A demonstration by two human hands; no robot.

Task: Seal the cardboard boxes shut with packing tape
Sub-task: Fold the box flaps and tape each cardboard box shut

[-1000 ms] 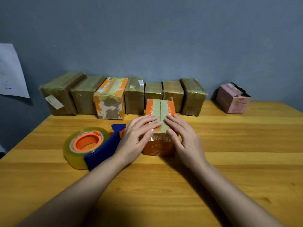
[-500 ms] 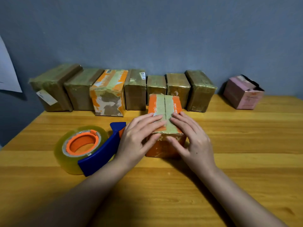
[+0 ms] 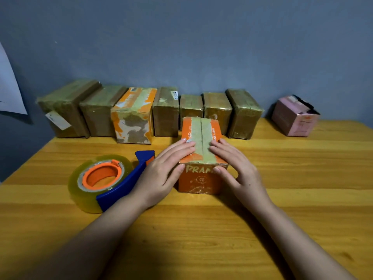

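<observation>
**Both hands flat on the orange box**

The left hand [image 3: 161, 174] and right hand [image 3: 236, 168] press straight fingers on the orange box [image 3: 199, 178] (printing partly covered), mid-surface [image 3: 302, 178]. The tape dispenser [image 3: 105, 180] sits at nine o'clock; its handle is partly hidden.

Wooden table [image 3: 302, 178] against dim blue-grey wall [image 3: 201, 47].

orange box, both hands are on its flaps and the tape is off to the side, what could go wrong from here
1. Both the left hand and right hand press the flaps of the orange box; reaching for the tape dispenser frees one flap, which may spring up along the open seam.
2. The dispenser's toothed blade points toward the left hand, so a blind reach could nick fingers.
3. The box is small and may slide on the table.
</observation>
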